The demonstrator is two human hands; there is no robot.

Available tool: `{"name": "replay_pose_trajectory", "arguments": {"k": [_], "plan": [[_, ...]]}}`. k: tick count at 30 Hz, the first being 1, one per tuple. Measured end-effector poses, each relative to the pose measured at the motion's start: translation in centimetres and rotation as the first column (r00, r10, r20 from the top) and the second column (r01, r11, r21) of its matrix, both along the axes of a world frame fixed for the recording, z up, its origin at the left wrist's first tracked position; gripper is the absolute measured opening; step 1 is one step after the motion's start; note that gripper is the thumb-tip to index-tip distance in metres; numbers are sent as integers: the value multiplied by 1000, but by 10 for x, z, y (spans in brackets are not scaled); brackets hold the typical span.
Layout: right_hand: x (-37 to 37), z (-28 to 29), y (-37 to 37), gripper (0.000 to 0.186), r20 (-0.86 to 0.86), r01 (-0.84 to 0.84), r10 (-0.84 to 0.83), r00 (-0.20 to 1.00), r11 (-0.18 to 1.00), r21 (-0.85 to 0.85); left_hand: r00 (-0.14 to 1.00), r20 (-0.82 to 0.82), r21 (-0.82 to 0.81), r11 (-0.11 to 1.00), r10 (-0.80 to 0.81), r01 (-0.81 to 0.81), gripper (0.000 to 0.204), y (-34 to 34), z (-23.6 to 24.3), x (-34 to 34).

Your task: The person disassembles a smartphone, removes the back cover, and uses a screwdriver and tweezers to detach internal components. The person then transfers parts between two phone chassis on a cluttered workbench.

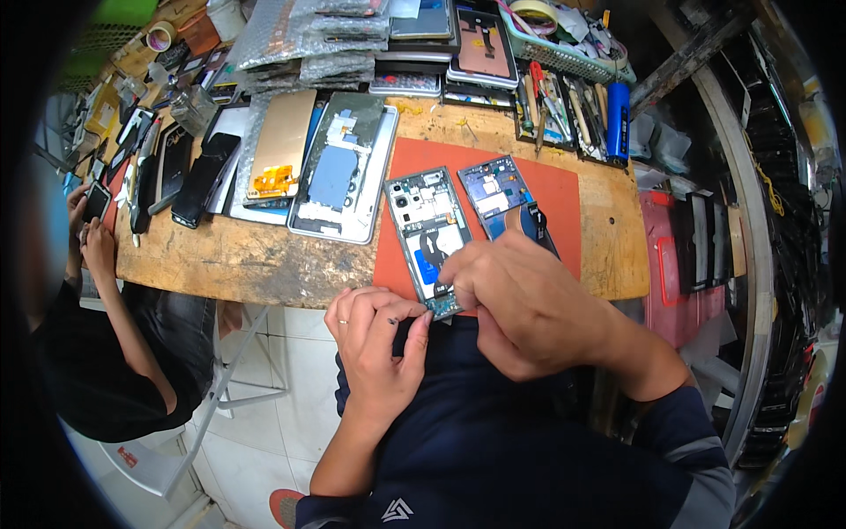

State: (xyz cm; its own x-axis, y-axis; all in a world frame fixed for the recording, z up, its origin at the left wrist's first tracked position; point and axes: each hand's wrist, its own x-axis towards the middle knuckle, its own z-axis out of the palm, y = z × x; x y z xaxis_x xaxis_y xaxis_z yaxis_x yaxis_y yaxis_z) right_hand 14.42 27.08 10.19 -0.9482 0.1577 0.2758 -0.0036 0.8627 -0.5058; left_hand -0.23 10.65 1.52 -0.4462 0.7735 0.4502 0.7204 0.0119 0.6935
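In the head view, I see an opened, grey-framed rectangular phone (423,240) on the flat orange mat (557,194). The left hand (374,342) has fingers nearly meeting at its near corner; the right hand (526,300) curls over it. I can't tell either's hold.

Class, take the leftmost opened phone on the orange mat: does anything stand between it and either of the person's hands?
Nothing visible does. The left hand is at the lower end of that opened phone; the right hand reaches over its lower right side. A second opened phone, partly hidden by that hand, lies alongside, not between.
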Motion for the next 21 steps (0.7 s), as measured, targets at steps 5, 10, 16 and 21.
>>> {"name": "replay_pose_trajectory", "arguments": {"k": [5,10,16,21], "plan": [[2,-10,2,32,-88,-1,-10,996,992,-127,997,-68,-5,999,-34,33,16,3,2,-1],[1,-13,-2,30,-166,-8,-43,985,954,-299,997,-72,-23,999,-42,41,14,5,0,0],[-4,-20,-2,32,-175,35,-71,982,979,-201,997,-15,-27,997,77,-77,16,1,9,-17],[-8,-36,-4,24,-218,-20,-28,976,976,-216,993,1,-38,993,114,-114,15,-2,7,-22]]}}
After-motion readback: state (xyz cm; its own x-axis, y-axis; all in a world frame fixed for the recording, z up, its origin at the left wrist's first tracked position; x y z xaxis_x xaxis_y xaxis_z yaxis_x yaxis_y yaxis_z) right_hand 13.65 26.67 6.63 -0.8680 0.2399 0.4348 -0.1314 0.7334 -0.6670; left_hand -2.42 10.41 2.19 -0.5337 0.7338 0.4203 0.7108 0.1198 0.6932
